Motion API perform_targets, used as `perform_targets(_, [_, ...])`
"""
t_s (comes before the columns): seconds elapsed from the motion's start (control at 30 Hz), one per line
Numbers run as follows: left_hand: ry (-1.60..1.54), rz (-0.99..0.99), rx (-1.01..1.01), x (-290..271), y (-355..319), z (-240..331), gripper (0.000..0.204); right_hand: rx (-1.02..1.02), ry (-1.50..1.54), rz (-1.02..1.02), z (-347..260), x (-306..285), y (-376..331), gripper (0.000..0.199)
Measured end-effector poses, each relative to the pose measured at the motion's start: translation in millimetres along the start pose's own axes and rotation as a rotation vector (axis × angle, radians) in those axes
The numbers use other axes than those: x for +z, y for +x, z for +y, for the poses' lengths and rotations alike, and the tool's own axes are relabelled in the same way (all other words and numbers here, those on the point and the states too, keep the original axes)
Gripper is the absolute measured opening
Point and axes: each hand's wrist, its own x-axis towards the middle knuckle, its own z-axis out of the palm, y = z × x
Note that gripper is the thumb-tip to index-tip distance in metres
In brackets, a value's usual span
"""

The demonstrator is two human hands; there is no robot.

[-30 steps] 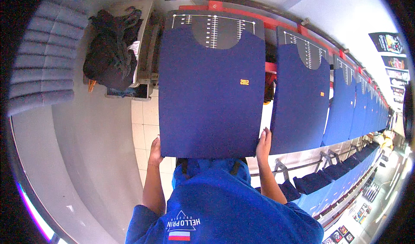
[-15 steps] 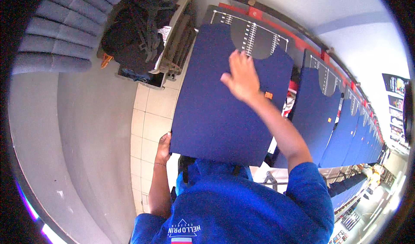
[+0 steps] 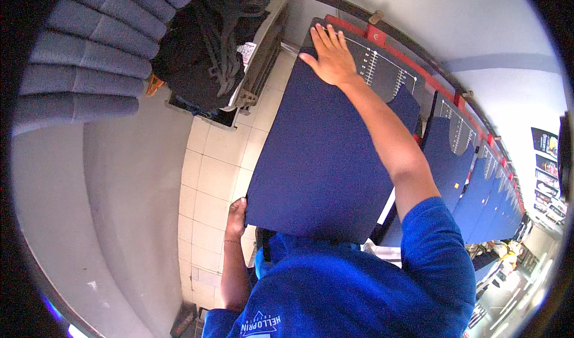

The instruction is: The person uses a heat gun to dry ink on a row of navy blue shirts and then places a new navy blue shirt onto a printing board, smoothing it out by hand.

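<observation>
A navy T-shirt (image 3: 323, 158) lies stretched over a dark grey printing pallet (image 3: 387, 75) with white ruler marks, which show at the shirt's neck opening. My right hand (image 3: 332, 57) rests flat with spread fingers near the far left shoulder of the shirt, holding nothing. At the near left corner, my left hand (image 3: 237, 217) grips the shirt's edge, its thumb beside the board and its other fingers mostly hidden underneath.
To the right runs a row of more pallets dressed in navy shirts (image 3: 441, 158), along a red rail and dark bar (image 3: 412, 42). Black cloth (image 3: 197, 57) is piled on a stand at the far left. A grey padded cover (image 3: 89, 57) and tiled floor (image 3: 221, 164) lie left.
My right hand has slid from the middle of the neckline to the far left shoulder. The left hand keeps its hold at the near left corner. The view has shifted slightly.
</observation>
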Motion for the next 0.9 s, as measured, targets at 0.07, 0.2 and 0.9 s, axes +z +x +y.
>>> perform_targets(0.07, [-0.042,0.068,0.020,-6,-3,-9,0.034,0.118,0.018,-0.154,-57,-15,12,0.079])
perform_targets(0.2, [0.037,0.063,0.017,3,-2,0,0.033,-0.159,0.464,-0.459,-200,-34,-136,0.075])
perform_targets(0.9, [1.817,0.317,0.834,212,30,57,0.073,-0.099,0.170,-0.743,-64,-162,-341,0.089])
